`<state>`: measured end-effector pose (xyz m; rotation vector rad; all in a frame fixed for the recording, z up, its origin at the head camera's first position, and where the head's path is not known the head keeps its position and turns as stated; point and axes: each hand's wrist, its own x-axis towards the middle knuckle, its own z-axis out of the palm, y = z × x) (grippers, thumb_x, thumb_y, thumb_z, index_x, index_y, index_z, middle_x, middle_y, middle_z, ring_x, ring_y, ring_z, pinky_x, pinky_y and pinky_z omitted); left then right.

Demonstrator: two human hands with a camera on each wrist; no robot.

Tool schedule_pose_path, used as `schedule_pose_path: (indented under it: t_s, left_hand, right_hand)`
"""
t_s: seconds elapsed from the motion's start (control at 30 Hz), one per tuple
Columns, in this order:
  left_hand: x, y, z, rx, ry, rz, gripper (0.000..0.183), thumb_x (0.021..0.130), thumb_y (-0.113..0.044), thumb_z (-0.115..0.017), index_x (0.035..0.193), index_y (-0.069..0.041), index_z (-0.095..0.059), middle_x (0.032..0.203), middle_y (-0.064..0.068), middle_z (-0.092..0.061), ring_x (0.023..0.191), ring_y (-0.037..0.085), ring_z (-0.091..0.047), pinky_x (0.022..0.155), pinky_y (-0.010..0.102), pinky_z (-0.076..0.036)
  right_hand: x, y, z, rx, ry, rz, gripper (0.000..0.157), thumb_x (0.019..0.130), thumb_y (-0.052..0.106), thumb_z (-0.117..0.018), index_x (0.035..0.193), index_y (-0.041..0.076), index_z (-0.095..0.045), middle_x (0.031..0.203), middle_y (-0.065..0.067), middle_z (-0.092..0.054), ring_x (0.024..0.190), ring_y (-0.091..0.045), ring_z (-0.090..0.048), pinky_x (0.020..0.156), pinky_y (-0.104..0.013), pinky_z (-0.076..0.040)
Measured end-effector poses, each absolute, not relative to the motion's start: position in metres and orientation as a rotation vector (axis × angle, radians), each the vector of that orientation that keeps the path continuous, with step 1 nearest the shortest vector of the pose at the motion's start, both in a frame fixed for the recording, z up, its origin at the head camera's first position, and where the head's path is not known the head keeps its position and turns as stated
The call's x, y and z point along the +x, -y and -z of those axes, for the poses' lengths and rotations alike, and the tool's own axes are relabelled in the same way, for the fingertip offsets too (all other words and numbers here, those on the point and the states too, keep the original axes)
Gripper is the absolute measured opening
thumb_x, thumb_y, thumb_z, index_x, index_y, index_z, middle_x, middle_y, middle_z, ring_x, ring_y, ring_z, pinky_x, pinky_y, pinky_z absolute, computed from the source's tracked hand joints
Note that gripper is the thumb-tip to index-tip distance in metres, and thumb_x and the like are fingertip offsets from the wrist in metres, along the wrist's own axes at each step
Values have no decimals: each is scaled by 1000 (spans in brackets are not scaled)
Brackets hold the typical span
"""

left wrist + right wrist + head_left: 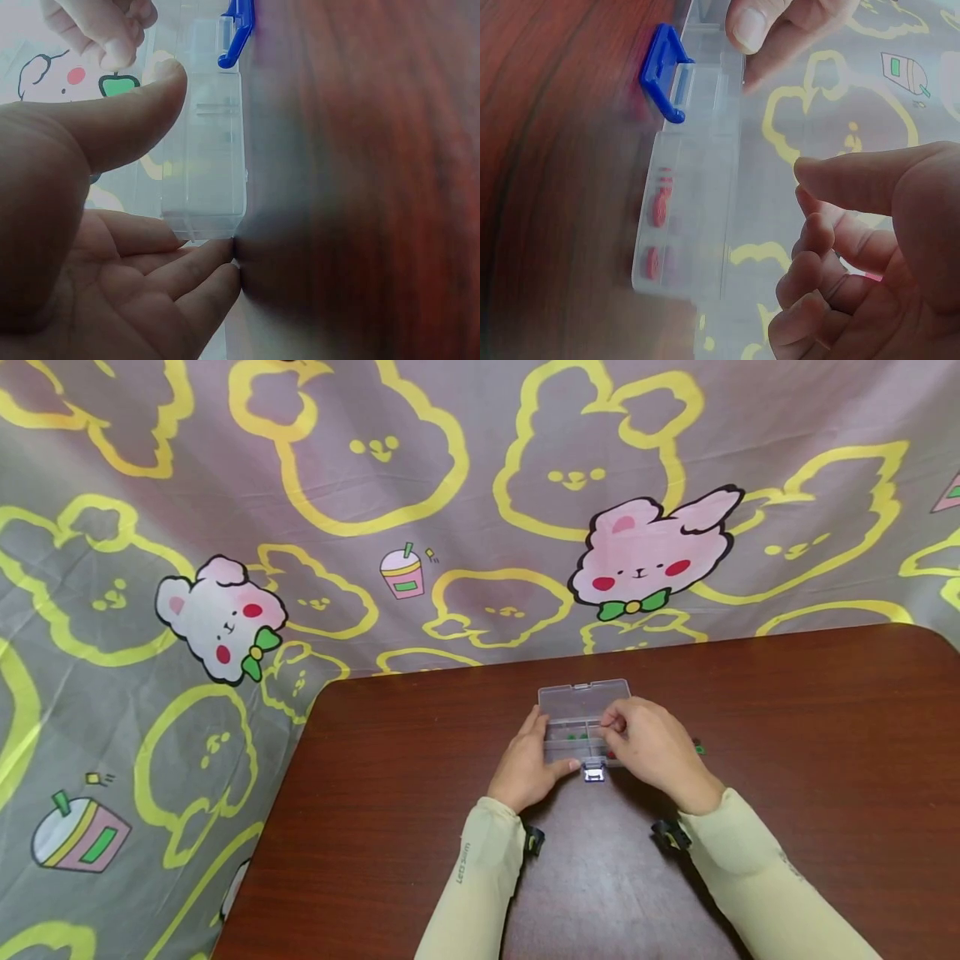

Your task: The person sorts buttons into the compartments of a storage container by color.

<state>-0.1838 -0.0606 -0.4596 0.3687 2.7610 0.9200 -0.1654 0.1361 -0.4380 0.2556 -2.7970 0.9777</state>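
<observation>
A clear plastic compartment box (566,752) stands on the table with its lid (573,700) raised at the back and a blue latch (656,71) in front. My left hand (522,768) grips its left end, thumb at the front edge and fingers around the side. Small green pieces (577,737) lie in a left compartment. Small red discs (658,211) lie in the right end. Over that right part is my right hand (656,747), fingers curled and thumb tip close to the index finger (826,214). No object shows between those fingertips.
A few small green and dark red pieces (700,748) lie on the brown table (600,893), just right of the right hand and partly hidden by it. Behind the table hangs a patterned cloth (480,552). Each wrist bears a black strap mount (670,835).
</observation>
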Motion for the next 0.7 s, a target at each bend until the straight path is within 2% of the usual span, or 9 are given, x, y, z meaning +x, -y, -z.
schedule_pose_path:
  t_s: [0.7]
  left_hand:
    - [-183,60,459,351,-2752,-932,86,89,-35,-78,154,0,-36,166,9,-22,147,26,-32,117,41,-33]
  right_hand:
    - [-149,-167,432,212,2791,-963,8,87,11,-75,87,6,-68,77,-3,-57,67,-18,-50,58,-33,-40]
